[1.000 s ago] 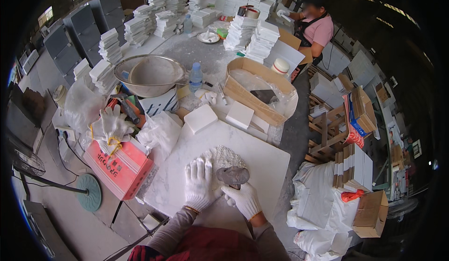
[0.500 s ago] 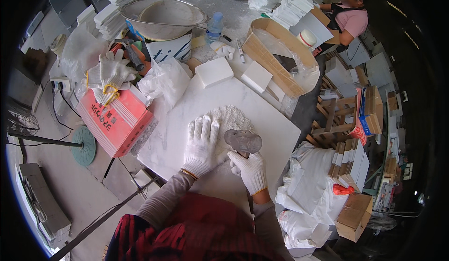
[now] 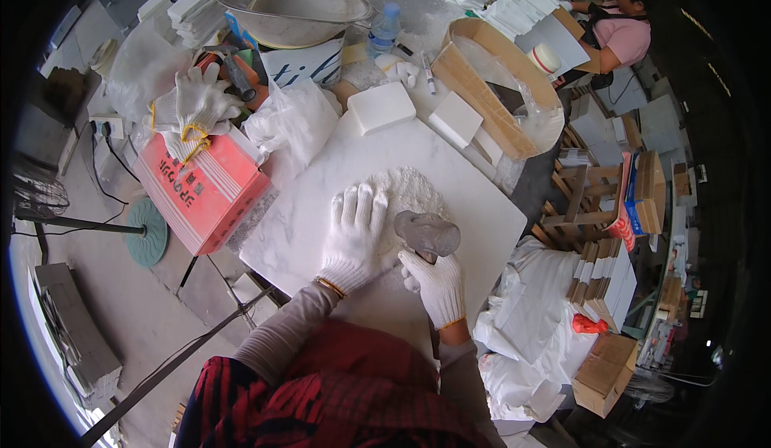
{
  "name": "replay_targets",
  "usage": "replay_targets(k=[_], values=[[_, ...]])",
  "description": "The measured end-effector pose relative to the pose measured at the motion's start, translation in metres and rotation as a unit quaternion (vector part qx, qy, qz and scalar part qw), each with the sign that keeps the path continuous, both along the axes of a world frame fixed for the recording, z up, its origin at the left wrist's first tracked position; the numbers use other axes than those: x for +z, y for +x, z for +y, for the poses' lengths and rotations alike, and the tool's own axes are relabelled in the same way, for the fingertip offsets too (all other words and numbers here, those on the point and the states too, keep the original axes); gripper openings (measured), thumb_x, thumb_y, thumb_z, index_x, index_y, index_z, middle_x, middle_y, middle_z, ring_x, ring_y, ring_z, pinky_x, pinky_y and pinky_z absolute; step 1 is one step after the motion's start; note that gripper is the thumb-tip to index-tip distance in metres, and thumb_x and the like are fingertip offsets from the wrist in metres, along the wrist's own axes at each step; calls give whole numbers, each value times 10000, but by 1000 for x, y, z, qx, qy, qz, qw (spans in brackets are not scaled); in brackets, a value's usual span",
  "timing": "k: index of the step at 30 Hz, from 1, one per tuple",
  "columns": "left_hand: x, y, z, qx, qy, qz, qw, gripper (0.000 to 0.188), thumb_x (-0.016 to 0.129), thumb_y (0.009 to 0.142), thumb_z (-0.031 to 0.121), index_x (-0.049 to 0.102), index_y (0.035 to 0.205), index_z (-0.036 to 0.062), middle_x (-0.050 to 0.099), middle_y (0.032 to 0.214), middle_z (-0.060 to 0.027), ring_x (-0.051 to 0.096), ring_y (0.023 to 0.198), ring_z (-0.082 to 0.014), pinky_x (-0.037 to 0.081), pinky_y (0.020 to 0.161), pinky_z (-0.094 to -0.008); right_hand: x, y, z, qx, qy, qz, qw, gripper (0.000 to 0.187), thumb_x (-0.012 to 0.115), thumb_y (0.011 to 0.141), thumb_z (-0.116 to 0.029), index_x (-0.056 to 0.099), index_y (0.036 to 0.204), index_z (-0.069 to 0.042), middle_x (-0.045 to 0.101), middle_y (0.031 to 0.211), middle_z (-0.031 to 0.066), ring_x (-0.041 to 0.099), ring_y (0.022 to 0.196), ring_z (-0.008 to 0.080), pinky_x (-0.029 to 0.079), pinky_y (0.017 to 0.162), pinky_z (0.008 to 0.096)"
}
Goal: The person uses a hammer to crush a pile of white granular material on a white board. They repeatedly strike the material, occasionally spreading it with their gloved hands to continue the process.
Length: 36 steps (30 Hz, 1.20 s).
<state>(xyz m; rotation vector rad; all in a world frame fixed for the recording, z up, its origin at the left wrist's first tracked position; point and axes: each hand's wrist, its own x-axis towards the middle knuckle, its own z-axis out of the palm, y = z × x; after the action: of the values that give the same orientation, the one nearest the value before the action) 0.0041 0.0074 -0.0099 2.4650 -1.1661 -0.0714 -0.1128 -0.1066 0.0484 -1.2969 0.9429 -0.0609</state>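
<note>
Pale grey floor (image 3: 161, 311) runs down my left side, with a round green stand base (image 3: 145, 247) on it. Next comes a red box (image 3: 205, 199), tilted, with a heap of white gloves (image 3: 193, 107) with yellow trim lying on top. Beside it bunches a crumpled white plastic bag (image 3: 293, 123), and behind that sits a wide metal bowl (image 3: 297, 30).

My left hand (image 3: 353, 235), in a white knitted glove, lies palm down on a pale, grey-veined slab (image 3: 297, 223). Its fingers are stretched out and slightly apart, gripping nothing I can see, and the tips meet the edge of some white powder (image 3: 409, 187). Farther back, near the slab's far edge, rest 2 white blocks (image 3: 381, 108), with a water bottle (image 3: 384, 34) behind them.

To the right of that hand is the hammer (image 3: 428, 234), its dark grey head over the near right side of the powder; I cannot tell whether it touches. My gloved right hand (image 3: 438, 283) is closed around the short handle, just below the head.

Past the blocks stands a long open cardboard box (image 3: 482, 99). Farther right, a person in a pink top (image 3: 625, 40) stands at the back, and white sheeting (image 3: 526, 311) spreads beside the slab.
</note>
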Motion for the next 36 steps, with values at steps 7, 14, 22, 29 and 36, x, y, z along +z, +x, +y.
replay_targets(k=[7,14,22,29,36], values=[[5,2,0,-3,-18,4,1000,1054,778,708,532,385,1501,-41,416,1489,-284,350,1437,-469,241,1216,-606,-32,1,-2,119,-237,96,959,197,785,895,-195,685,931,-29,643,676,29,562,505,110,433,467,285],[3,2,0,4,-9,-20,1000,1050,775,719,553,397,1502,-35,420,1489,-275,359,1433,-460,251,1214,-593,7,6,-2,17,-8,24,1000,171,744,934,-134,685,1067,-46,628,712,41,523,493,85,403,459,233],[4,1,0,-4,-22,9,1000,1040,793,717,507,382,1505,-32,412,1495,-279,354,1435,-465,254,1216,-592,-33,1,-3,135,-173,145,965,242,760,920,-200,679,1078,-35,632,671,45,542,490,104,427,475,248],[10,4,0,-2,-5,12,1000,1036,780,717,523,390,1508,-21,388,1532,-292,330,1464,-471,235,1229,-593,-1,2,-1,21,-13,18,1000,234,763,921,-194,665,1061,-33,629,673,48,548,519,96,419,472,245],[8,1,0,-4,-19,1,1000,1054,769,732,564,382,1507,-37,411,1494,-270,365,1420,-457,260,1212,-580,-30,0,-2,104,-171,99,975,206,767,912,-202,676,983,-32,660,700,52,542,483,95,407,436,251]])
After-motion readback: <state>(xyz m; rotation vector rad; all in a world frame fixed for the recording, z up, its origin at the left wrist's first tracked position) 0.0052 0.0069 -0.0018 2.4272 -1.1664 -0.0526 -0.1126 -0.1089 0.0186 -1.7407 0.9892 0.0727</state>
